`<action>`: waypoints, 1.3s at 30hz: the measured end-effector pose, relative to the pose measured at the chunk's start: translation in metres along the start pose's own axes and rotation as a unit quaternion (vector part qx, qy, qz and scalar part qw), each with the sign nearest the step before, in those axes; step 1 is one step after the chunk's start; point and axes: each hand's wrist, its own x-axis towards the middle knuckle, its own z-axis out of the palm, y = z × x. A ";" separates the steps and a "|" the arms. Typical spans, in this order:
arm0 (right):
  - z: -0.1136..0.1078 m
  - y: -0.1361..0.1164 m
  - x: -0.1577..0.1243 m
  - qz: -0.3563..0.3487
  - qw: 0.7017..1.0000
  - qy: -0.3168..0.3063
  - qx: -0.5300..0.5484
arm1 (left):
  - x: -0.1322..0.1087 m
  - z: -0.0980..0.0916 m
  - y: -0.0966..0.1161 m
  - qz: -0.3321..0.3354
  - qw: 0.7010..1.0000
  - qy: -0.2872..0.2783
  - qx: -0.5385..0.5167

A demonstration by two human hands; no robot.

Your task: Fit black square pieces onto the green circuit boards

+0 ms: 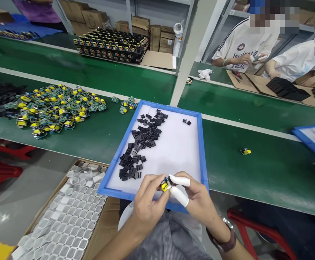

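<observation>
At a green workbench (227,180), a worker's left hand (148,202), fingers curled, pinches a small yellow-topped circuit assembly (165,186) between thumb and fingertips, while the right hand (197,202), thumb and forefinger sheathed in white finger covers (180,196), grips its other side. The assembly is held above the near edge of a blue-rimmed white tray (204,157). From left, dark pieces (0,97) and a heap of circuit boards (57,104) lie on the bench, black clips (146,137) line the tray's left side, and a lone board (245,151) rests to the right. Behind, cartons (96,18) stand beyond stacked assemblies (111,44), with two co-workers (240,45) at right.
</observation>
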 end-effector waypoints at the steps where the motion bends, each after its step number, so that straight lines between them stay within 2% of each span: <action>1: -0.004 -0.002 0.001 0.023 0.999 -0.018 0.029 | 0.001 -0.002 0.001 -0.003 1.000 -0.016 -0.017; 4: -0.013 -0.006 0.004 0.076 0.992 -0.035 0.093 | 0.006 -0.007 0.002 -0.006 0.995 -0.077 -0.066; 7: -0.015 -0.010 0.005 0.097 0.990 -0.036 0.093 | 0.007 -0.012 0.000 -0.009 0.991 -0.104 -0.083; 9: -0.015 -0.013 0.005 0.103 0.991 -0.024 0.078 | 0.006 -0.013 -0.002 -0.010 0.992 -0.095 -0.084; 13: -0.010 -0.018 0.004 0.090 0.988 0.091 0.082 | 0.006 -0.015 -0.003 -0.053 0.991 -0.045 -0.115; 14: -0.007 -0.019 0.003 0.085 0.987 0.104 0.086 | 0.006 -0.015 -0.002 -0.058 0.990 -0.040 -0.125; 19: 0.016 -0.018 0.001 0.048 0.989 0.101 0.102 | 0.013 -0.017 0.003 -0.038 0.987 -0.036 -0.153; 23: 0.025 -0.013 0.001 0.032 0.990 0.106 0.091 | 0.016 -0.017 0.004 -0.032 0.989 -0.034 -0.141; 35: 0.028 -0.009 0.001 0.031 0.988 0.112 0.104 | 0.012 -0.018 0.001 -0.029 0.992 -0.045 -0.111; 39: 0.019 -0.008 0.000 0.061 0.988 0.072 0.118 | 0.012 -0.016 0.003 -0.035 0.995 -0.046 -0.081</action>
